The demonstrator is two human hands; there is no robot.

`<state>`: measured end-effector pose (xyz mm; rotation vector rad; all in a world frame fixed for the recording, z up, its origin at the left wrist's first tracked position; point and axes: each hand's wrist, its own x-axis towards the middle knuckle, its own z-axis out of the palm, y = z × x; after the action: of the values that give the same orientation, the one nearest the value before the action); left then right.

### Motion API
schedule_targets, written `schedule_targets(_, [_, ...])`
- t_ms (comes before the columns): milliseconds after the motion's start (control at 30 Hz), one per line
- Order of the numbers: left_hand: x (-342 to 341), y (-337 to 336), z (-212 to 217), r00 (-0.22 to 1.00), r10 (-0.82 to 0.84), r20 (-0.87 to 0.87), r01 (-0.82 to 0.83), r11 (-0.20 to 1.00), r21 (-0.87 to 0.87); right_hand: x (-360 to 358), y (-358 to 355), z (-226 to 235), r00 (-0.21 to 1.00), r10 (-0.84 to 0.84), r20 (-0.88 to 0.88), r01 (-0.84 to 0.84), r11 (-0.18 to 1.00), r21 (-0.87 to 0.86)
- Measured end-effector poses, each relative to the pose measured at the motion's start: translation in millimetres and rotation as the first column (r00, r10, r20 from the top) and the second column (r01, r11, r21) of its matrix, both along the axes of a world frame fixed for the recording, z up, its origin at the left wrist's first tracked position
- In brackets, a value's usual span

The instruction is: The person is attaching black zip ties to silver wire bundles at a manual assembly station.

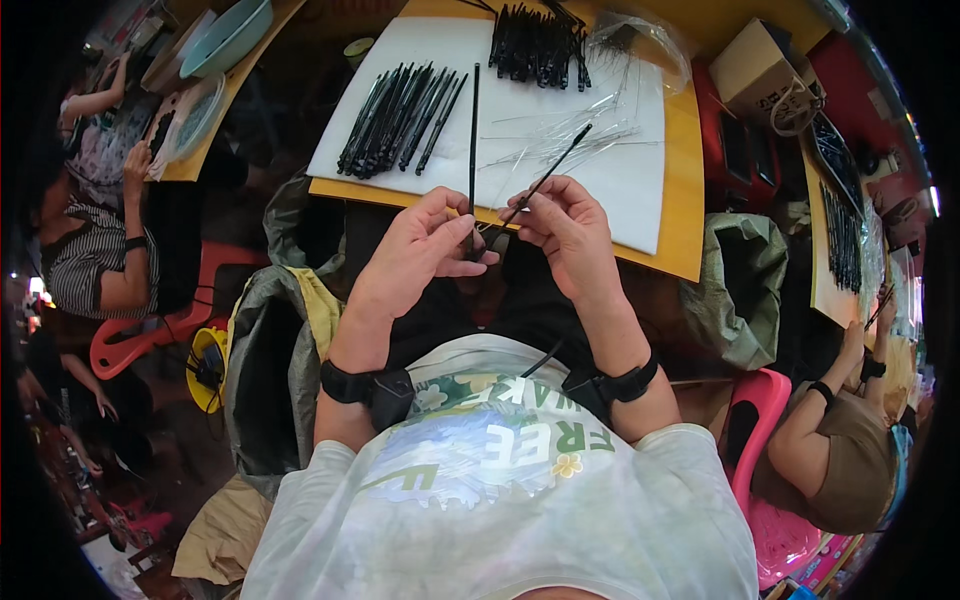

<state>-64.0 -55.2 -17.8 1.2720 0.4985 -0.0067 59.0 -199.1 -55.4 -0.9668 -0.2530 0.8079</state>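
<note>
Between the thumb and fingers of my left hand a long thin black rod stands nearly upright. My right hand pinches a second slender black rod, tilted up to the right, its lower end close to my left fingers. Both hands are at the near edge of a white foam sheet. On the sheet, beyond my left hand, lies a row of black rods. Another dense pile of black rods is at the far side. Fine silvery wires are scattered beyond my right hand.
The sheet rests on a yellow-brown table. Open sacks hang or stand at the left and right. Clear plastic bag at the far edge; carton beyond. Co-workers sit on both sides, near red chairs.
</note>
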Motion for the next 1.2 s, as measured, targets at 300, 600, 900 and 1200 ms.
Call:
schedule_targets(300, [1, -2, 1, 0.998, 0.034, 0.057, -0.014, 0.950, -0.313, 4, -3, -4, 0.969, 0.175, -0.175, -0.184, 0.982, -0.037])
schedule_targets(600, [3, -7, 7, 0.998, -0.006, 0.059, 0.023, 0.959, -0.283, 6, -3, -7, 0.965, 0.176, -0.194, -0.188, 0.981, -0.047])
schedule_targets(900, [0, -9, 5, 0.990, -0.081, 0.113, 0.099, 0.981, -0.168, 4, -2, -10, 0.964, 0.157, -0.214, -0.170, 0.985, -0.041])
schedule_targets(1200, [2, -4, -1, 0.997, 0.022, 0.067, -0.006, 0.973, -0.229, -7, -1, 0, 0.937, -0.114, 0.330, 0.090, 0.992, 0.087])
